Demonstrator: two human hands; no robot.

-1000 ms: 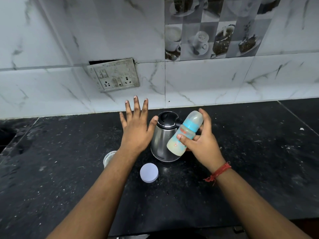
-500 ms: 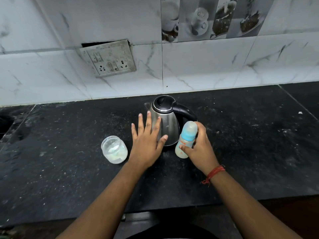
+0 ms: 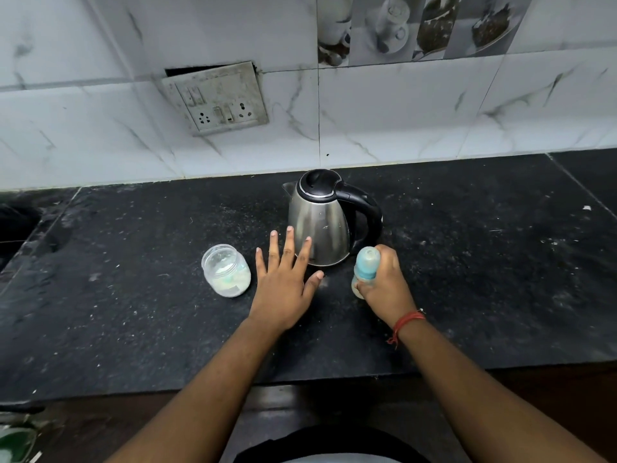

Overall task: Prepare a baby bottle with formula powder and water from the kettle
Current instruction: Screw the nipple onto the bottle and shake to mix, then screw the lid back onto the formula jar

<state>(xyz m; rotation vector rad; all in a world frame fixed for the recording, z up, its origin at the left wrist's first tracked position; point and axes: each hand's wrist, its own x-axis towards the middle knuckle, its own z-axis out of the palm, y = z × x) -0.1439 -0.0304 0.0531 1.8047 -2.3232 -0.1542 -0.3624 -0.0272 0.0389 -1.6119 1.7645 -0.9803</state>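
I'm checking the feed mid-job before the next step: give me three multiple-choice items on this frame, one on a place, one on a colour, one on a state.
1. Where does the open jar stand relative to the kettle?
A. to its left and nearer the person
B. behind it against the wall
C. to its right

2. What colour is the top part of the baby bottle?
A. red
B. light blue
C. black

3. What is the left hand doing?
A. gripping the kettle handle
B. holding the jar
C. spread open, holding nothing

Answers:
1 A, the jar sits on the counter left of the kettle and closer to the counter's front edge.
2 B, the bottle's upper part shows light blue above the right hand that grips it.
3 C, the fingers are splayed in front of the kettle with nothing in them.
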